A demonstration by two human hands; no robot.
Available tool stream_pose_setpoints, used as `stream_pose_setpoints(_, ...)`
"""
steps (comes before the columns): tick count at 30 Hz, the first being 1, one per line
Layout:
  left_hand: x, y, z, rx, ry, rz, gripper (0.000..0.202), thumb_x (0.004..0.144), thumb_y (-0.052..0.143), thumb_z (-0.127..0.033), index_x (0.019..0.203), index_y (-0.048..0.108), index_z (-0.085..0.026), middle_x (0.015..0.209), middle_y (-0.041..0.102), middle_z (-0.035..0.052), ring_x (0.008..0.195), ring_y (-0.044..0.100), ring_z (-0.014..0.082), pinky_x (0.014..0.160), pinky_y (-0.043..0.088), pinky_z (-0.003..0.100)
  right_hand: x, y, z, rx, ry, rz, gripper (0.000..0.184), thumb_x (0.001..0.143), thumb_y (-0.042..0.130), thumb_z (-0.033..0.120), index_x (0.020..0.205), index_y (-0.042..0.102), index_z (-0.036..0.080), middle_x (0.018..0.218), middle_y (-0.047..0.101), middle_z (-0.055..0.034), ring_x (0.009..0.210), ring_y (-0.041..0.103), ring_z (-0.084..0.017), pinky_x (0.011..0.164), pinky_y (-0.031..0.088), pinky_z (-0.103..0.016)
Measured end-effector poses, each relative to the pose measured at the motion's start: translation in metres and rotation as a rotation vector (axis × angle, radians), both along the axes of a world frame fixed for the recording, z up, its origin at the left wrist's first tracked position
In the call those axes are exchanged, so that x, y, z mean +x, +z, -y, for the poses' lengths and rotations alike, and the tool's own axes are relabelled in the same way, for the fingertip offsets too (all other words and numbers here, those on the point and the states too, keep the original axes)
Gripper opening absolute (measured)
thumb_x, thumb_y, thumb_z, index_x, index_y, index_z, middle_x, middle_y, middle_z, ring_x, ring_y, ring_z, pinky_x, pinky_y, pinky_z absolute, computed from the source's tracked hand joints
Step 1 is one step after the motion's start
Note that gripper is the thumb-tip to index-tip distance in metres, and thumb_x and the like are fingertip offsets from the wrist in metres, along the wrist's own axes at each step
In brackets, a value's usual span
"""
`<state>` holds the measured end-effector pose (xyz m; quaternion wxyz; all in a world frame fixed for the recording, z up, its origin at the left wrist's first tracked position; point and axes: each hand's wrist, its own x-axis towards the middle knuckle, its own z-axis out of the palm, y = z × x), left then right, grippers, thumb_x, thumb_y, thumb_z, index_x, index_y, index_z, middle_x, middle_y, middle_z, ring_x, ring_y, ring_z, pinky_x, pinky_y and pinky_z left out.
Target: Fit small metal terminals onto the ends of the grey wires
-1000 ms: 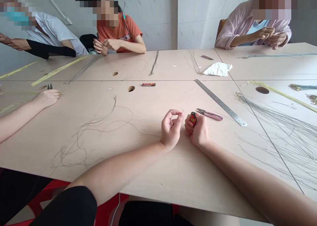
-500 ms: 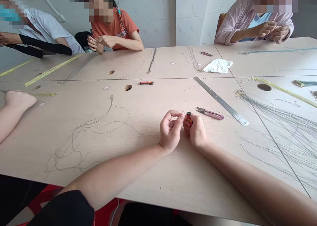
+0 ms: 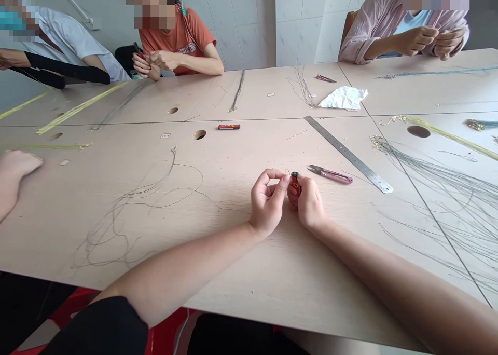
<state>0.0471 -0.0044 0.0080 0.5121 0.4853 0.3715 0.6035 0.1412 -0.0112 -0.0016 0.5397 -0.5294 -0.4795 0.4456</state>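
My left hand [image 3: 267, 202] is closed, pinching a thin grey cord between thumb and forefinger. A small loop of this cord [image 3: 287, 172] stands up above the fingertips. Its long part trails left into a loose bundle of grey cords [image 3: 116, 207] on the table. Close beside it, my right hand [image 3: 309, 202] grips a small red battery [image 3: 295, 183], dark end upward, its lower part hidden by the fingers. The two hands nearly touch. Just beyond the right hand lie pink-handled thread snips [image 3: 330, 174], with a steel ruler [image 3: 348, 155] behind them.
Another battery [image 3: 229, 127] lies near a round table hole [image 3: 199, 135]. More grey cords [image 3: 436, 189] and a yellow bundle [image 3: 455, 137] spread at right. Crumpled white paper [image 3: 343, 97] sits farther back. Co-workers sit opposite; another person's hand [image 3: 21, 163] rests at left.
My view has shifted slightly. The battery in my right hand shows more of its red side. Across the table, the person in orange now shows a dark tool in one hand.
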Motion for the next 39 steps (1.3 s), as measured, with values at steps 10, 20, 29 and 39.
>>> stream_pose_setpoints(10,-0.001,-0.002,0.000,0.019,-0.038,-0.016,0.028,0.077,0.072,-0.042,0.078,0.057,-0.018,0.065,0.062,-0.0024,0.043,0.045,0.0038,0.043,0.039,0.017,-0.001,0.006,0.000,-0.084,0.030,-0.075,0.034,0.087,0.033,0.037,0.056,0.027,0.023,0.051,0.026,0.0037,0.049,0.028,-0.013,0.046,0.027,-0.027)
stream_pose_setpoints(20,-0.002,-0.003,-0.001,0.032,-0.018,-0.035,0.029,0.077,0.071,-0.042,0.076,0.056,-0.018,0.068,0.056,-0.0034,0.045,0.040,0.0025,0.044,0.035,0.017,-0.002,0.005,0.000,-0.106,0.028,-0.276,0.040,0.090,0.032,0.046,0.057,0.028,0.023,0.048,0.023,0.0055,0.043,0.020,-0.010,0.041,0.021,-0.025)
stream_pose_setpoints(29,-0.003,-0.003,-0.002,-0.051,-0.004,-0.025,0.031,0.074,0.072,-0.043,0.070,0.055,-0.017,0.057,0.047,-0.0055,0.045,0.035,0.0041,0.043,0.030,0.019,0.005,0.000,-0.002,0.145,-0.073,-0.309,0.026,0.083,0.060,0.044,0.073,0.054,0.020,0.061,0.042,0.0051,0.051,0.037,-0.008,0.051,0.035,-0.024)
stream_pose_setpoints(39,-0.003,0.000,-0.001,-0.074,-0.011,-0.027,0.026,0.074,0.071,-0.038,0.069,0.056,-0.017,0.053,0.045,-0.0064,0.046,0.035,0.0049,0.046,0.032,0.019,0.004,0.010,0.002,0.179,-0.086,-0.041,0.026,0.085,0.057,0.041,0.072,0.057,0.018,0.061,0.050,0.0028,0.053,0.043,-0.009,0.053,0.036,-0.026)
